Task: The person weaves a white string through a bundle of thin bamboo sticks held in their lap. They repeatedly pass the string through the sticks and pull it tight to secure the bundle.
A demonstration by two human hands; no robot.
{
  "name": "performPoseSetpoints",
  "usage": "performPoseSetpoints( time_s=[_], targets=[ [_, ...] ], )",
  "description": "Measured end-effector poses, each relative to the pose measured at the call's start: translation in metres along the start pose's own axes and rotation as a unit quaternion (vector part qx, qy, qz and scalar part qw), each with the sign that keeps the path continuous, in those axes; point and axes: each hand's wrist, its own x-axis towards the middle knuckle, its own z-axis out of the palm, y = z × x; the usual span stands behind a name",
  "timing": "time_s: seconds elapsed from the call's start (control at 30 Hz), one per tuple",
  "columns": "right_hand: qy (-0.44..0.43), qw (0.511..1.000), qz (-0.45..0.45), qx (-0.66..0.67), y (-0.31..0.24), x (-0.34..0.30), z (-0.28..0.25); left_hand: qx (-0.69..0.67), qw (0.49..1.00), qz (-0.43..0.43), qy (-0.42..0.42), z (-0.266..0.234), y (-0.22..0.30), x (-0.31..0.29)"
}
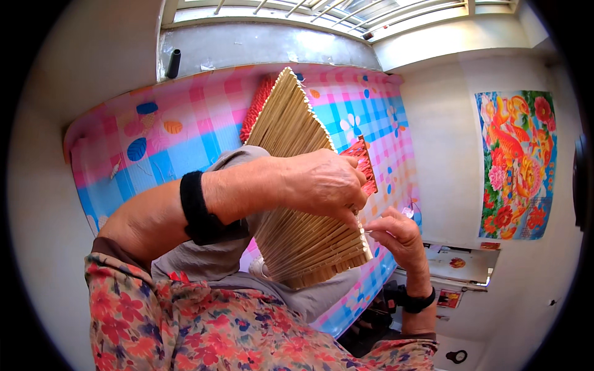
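A large piece of thin tan slats (pixel 297 123), set side by side like a folded fan, rests across my lap. Pale stitching or knots run along its right edge. My left hand (pixel 328 185) reaches across it, fingers curled and closed at that edge; its fingertips are partly hidden. Close by on the right, my right hand (pixel 399 236) is pinched at the same edge, on something too small to make out. Red material (pixel 257 108) shows behind the slats at upper left. More red strips with a dark brown edge (pixel 365 164) stick out beyond my left knuckles.
I sit on a bed or platform with a pink and blue checked cover (pixel 185 148). A black cylinder (pixel 174 63) stands on the ledge below a barred window (pixel 346 12). A colourful poster (pixel 516 164) hangs on the right wall. Dark items (pixel 371 318) lie below the bed's right edge.
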Motion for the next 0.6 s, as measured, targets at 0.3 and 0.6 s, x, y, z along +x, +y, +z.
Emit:
performPoseSetpoints(
  time_s=[0.3,0.6],
  targets=[
    [-0.009,0.997,-0.021,-0.075,0.002,-0.006,0.000,0.004,1.000,0.002,0.002,-0.006,0.008,-0.011],
    [-0.016,0.997,-0.026,-0.071,0.000,-0.009,0.000,-0.009,1.000,0.000,0.006,-0.007,0.009,-0.015]
  ],
)
